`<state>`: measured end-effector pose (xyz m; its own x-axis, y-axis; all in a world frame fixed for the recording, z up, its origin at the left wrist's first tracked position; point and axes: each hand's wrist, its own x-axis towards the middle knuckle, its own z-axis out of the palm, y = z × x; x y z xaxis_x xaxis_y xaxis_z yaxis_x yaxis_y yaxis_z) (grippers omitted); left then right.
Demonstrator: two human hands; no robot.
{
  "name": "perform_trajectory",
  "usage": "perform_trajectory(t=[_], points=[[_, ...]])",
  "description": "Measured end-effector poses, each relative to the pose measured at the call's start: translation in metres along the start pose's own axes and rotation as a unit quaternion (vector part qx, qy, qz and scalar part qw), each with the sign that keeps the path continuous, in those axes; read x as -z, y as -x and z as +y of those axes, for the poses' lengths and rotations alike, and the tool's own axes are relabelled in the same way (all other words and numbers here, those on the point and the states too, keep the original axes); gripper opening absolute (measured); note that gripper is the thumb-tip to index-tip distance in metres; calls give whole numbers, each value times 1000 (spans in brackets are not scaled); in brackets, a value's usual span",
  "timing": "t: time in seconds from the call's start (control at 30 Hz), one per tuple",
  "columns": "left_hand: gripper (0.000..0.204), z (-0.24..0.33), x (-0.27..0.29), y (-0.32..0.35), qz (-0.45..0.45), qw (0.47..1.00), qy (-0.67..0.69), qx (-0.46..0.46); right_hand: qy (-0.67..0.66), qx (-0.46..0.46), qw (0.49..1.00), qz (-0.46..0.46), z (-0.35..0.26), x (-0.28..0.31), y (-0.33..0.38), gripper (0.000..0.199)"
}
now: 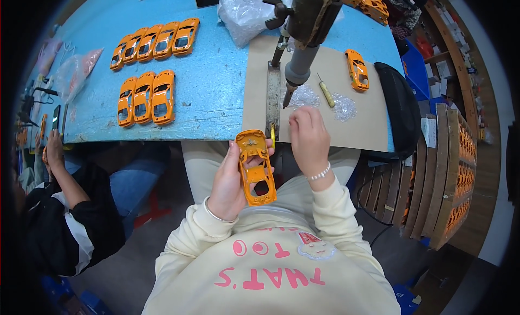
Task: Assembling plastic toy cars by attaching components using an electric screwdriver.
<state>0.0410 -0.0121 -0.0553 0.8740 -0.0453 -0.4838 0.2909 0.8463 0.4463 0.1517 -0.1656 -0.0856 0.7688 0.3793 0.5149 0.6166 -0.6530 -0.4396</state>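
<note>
At blue table's [211, 106] near edge, left hand [226, 186] grips orange car shell [253, 177], hollow side up. Right hand [311, 141] nearby, fingers curled; cannot tell whether holding anything. Beyond: clear plastic parts [344, 107], yellow-handled tool [327, 95].

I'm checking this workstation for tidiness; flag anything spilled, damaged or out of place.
Mildly odd: one orange car shell lies by itself on the brown sheet, apart from the neat rows at left. Nothing looks plainly spilled or damaged.
</note>
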Motion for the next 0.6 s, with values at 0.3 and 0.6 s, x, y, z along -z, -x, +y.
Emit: perform_trajectory(t=[0.3,0.6], points=[[58,-17,-7,5,9,999,-4,47,-52,73,995,-36,-32,35,37,22],[54,-16,-13,12,-22,997,-75,2,-307,-183,933,-27,-37,52,35,21]])
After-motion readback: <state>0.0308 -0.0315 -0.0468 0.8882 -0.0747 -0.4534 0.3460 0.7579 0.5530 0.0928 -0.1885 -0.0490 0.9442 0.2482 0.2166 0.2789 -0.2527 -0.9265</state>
